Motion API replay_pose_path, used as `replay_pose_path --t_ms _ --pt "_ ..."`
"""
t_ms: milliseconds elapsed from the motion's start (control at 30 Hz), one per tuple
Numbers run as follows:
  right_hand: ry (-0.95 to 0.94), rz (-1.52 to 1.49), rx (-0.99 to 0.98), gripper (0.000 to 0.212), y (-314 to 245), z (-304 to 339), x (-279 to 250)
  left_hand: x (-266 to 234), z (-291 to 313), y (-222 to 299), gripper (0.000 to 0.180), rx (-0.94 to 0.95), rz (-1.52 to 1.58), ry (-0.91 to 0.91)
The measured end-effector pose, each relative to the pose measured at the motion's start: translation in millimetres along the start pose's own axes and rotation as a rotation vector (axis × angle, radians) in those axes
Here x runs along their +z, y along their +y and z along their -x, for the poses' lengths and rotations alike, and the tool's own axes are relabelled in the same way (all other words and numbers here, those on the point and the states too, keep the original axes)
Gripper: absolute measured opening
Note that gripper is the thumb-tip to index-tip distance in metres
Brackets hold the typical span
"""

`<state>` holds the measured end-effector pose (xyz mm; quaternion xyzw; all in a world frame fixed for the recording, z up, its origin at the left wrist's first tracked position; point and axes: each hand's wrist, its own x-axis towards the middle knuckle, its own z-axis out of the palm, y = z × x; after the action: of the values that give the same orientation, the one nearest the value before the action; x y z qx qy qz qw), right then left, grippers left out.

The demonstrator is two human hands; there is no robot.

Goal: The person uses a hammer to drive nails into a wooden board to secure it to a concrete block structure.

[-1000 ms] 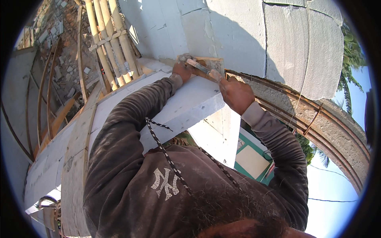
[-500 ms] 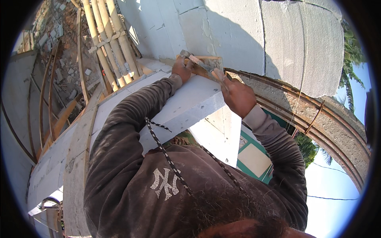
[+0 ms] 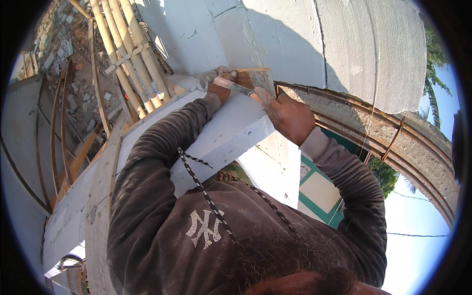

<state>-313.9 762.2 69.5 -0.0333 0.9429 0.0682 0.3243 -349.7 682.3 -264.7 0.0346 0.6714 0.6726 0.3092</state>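
My right hand [image 3: 293, 118] is closed round the handle of a hammer [image 3: 240, 88], which lies slantwise with its head up and to the left, blurred. My left hand [image 3: 220, 93] is at the left end of a short wooden board [image 3: 259, 78] set against the pale wall. The hammer passes in front of its curled fingers and partly hides them; what they pinch cannot be made out. Below both hands lies a white block surface [image 3: 231, 115] with a few small dents in its edge.
A pale block wall [image 3: 290, 44] rises ahead. Bamboo poles [image 3: 130, 54] tied together stand at the far left above rubble [image 3: 73, 98]. Rusty steel bars [image 3: 354, 110] run along a rough concrete edge on the right. A grey plank [image 3: 101, 196] lies on the left.
The hammer has swung to the left and slightly down, its head now beyond my left hand. My right hand has shifted slightly left with it. The left hand stays by the board's end.
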Motion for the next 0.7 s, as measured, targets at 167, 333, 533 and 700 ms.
replay_pose_path --t_ms 167,333,533,700 --pt "0.023 0.024 -0.011 0.057 -9.1 -4.4 -7.3 -7.8 6.1 12.8 0.023 0.009 0.290 0.034" --pt "0.122 -0.009 -0.171 0.052 -17.5 2.4 -17.1 -13.0 11.3 35.5 0.025 -0.224 0.481 -0.008" --pt "0.021 0.010 -0.040 0.047 -20.4 -5.2 -18.8 -5.8 2.1 8.5 0.025 -0.148 0.447 -0.062" --pt "0.062 0.009 -0.178 0.051 -15.5 3.7 -10.9 -7.5 5.3 17.0 0.025 -0.151 0.458 -0.033"
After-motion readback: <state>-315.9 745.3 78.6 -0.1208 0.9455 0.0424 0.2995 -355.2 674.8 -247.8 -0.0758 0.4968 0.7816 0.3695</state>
